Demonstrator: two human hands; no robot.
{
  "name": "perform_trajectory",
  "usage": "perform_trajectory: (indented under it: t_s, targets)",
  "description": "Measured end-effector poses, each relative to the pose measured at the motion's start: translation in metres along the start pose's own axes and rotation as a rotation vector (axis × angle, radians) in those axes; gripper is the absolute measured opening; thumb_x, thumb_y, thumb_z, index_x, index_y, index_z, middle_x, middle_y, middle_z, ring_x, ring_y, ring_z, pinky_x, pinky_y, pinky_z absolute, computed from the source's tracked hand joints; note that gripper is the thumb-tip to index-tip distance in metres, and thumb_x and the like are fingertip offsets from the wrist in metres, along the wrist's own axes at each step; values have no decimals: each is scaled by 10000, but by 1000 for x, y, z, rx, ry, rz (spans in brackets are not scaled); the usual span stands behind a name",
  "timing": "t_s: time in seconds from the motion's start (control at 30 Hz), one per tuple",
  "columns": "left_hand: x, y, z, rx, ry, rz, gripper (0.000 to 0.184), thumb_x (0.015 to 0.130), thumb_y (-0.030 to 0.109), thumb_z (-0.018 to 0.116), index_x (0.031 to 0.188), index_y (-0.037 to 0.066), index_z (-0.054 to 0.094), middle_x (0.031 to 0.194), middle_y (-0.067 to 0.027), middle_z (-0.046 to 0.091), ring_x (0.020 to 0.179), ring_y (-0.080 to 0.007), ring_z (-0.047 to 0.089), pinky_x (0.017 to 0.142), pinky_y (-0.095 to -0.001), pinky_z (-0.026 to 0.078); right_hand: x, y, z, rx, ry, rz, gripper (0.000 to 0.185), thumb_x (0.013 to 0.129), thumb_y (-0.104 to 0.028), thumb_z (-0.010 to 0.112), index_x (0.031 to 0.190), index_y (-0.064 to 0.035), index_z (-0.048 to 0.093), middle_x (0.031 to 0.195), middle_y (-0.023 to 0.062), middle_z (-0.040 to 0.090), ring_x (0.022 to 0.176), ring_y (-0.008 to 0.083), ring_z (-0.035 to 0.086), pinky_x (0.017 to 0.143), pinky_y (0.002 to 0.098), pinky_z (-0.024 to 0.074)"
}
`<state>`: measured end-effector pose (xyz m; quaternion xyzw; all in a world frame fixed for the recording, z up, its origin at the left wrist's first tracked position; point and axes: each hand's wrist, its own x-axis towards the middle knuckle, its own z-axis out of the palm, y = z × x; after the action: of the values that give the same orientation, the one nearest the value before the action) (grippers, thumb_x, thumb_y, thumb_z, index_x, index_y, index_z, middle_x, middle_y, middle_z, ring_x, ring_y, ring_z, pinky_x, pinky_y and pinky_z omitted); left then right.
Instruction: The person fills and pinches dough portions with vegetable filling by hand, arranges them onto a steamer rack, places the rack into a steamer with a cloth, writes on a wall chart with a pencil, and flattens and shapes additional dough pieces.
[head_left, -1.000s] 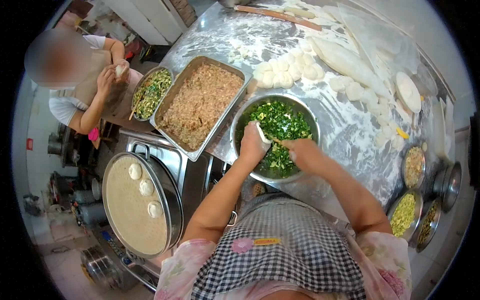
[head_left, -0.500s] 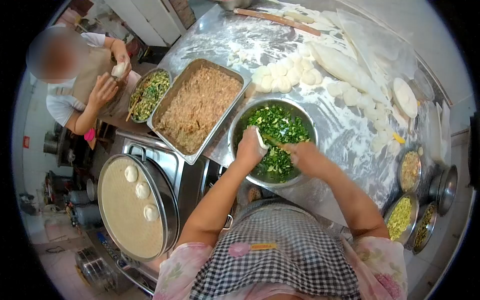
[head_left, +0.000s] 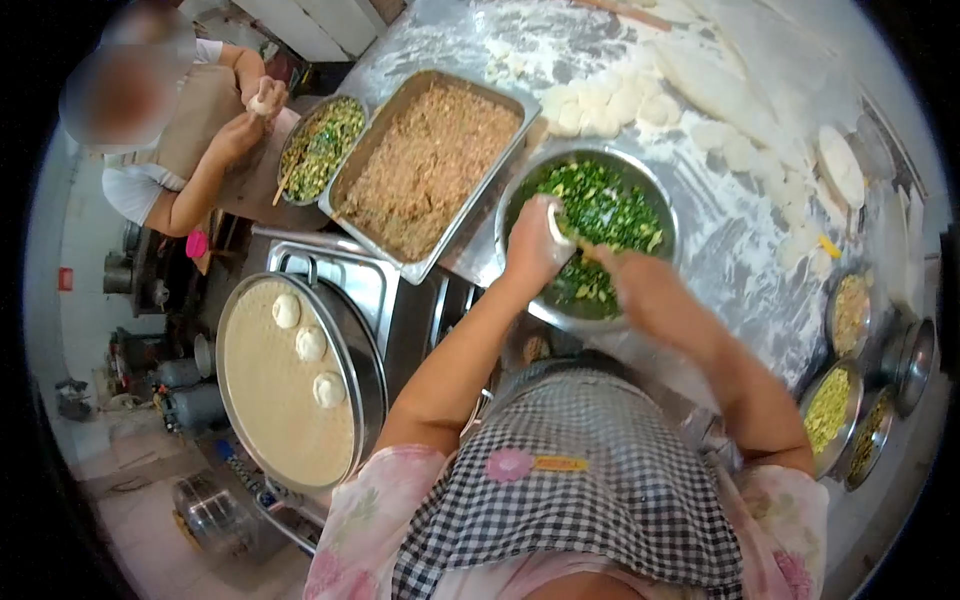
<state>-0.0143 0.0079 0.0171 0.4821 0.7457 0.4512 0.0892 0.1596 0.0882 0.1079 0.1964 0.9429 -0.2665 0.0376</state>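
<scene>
Over the left side of a steel bowl [head_left: 660, 190] of chopped greens [head_left: 615, 205], my left hand [head_left: 535, 248] cups a round white dough wrapper [head_left: 557, 226]. My right hand [head_left: 640, 288] is closed around a thin wooden stick or spatula [head_left: 588, 248]. Its tip is at the wrapper, partly hidden by my left fingers. Whether filling lies in the wrapper cannot be made out.
Left of the bowl stands a steel tray [head_left: 527, 110] of minced filling [head_left: 430, 160]. A round steamer [head_left: 260, 400] holds three buns [head_left: 311, 344]. Flattened dough rounds [head_left: 610, 105] lie on the floured table. A co-worker's hands [head_left: 262, 105] hold dough near another filling bowl [head_left: 325, 150].
My view has shifted, so the scene sits farther right. The stick has come up from the greens to the wrapper in my left hand. The co-worker's hands have closed together around their dough.
</scene>
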Motion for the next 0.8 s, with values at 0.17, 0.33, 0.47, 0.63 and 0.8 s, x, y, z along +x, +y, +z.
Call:
perform_trajectory:
  t_s: [0.17,0.33,0.47,0.63,0.8]
  targets:
    - [2,11,-21,-570,-93,-332,402,697,44,721,1033,69,502,940,-40,543,874,-121,543,765,-270,477,-18,-1,-38,509,181,250,340,850,-30,469,1183,9,529,801,119,626,701,208,582,649,339,472]
    - [0,21,-29,-1057,-94,-467,400,743,4,677,1077,68,468,989,-57,520,899,-150,559,775,-311,524,-19,8,32,610,300,393,308,844,-43,521,1147,-16,563,761,33,607,605,100,512,554,229,408]
    - [-6,43,-33,-1323,-147,-497,503,748,-3,663,1186,71,426,1053,-77,524,945,-181,562,833,-327,499,-12,-14,35,908,424,462,315,853,-75,559,1162,-15,545,719,-12,550,530,54,427,471,189,336]
    - [-14,70,-46,-1431,-318,-450,659,718,54,719,1286,56,387,1123,-82,525,1014,-181,544,891,-311,453,-4,-53,15,1590,470,271,341,856,-88,583,1181,5,538,681,-37,464,501,18,375,421,178,269]
    - [-2,83,-86,-1037,-580,-160,830,631,131,820,1317,47,362,1181,-46,513,1073,-141,502,923,-276,410,-3,-50,-9,657,587,-12,377,829,-62,594,1195,10,537,746,-14,524,624,124,484,561,280,414]
